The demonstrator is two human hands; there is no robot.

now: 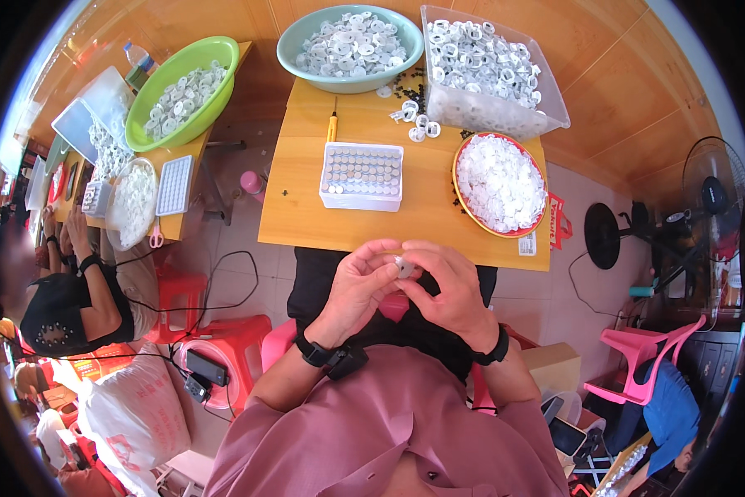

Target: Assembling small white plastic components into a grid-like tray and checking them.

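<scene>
Just off the table's front edge, my left hand (366, 275) and my right hand (445, 290) meet over my lap. Between their fingertips they pinch a small white plastic part (403, 267), mostly covered by the fingers, so its exact shape is hard to make out. Straight ahead on the table stands a white box (361, 201) packed with rows of small round pale pieces. Beyond it lies a screwdriver (333, 127) with a yellow handle. To the right, a red-and-yellow rimmed tray (457, 186) is heaped with small white translucent pieces.
Along the table's back stand a pale blue basin (285, 60) and a clear plastic bin (505, 124), both full of white plastic parts. Small black pieces (407, 88) are scattered between them. At left, a co-worker (78, 302) sits by another table with a green basin (134, 124).
</scene>
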